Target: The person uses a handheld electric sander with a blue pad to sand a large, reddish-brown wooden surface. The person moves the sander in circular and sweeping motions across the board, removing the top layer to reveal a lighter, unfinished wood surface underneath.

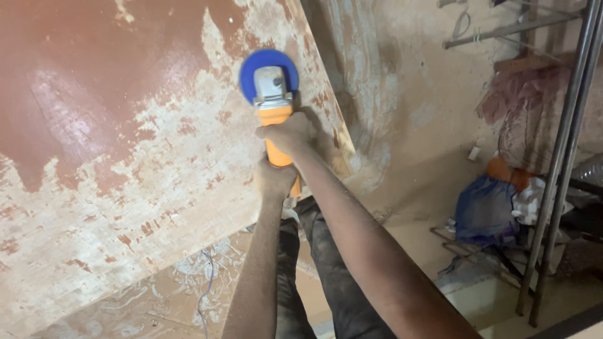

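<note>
A person's two hands grip an orange-bodied angle grinder (276, 119) against a large reddish-brown painted board (125, 157), its blue sanding disc (269, 69) pressed flat on the panel near its right edge. The right hand (287, 135) is wrapped tight around the tool's body just behind the grey head; the left hand (274, 179) is clenched round the handle nearer the person. Much of the coating around the disc is already worn to pale patches, while a solid red area remains at the far left, so the stripping appears to be partway along. Working into that red would call for steady, even pressure. A blue bundle of cloth (483, 210) and metal poles (565, 157) stand at right.
</note>
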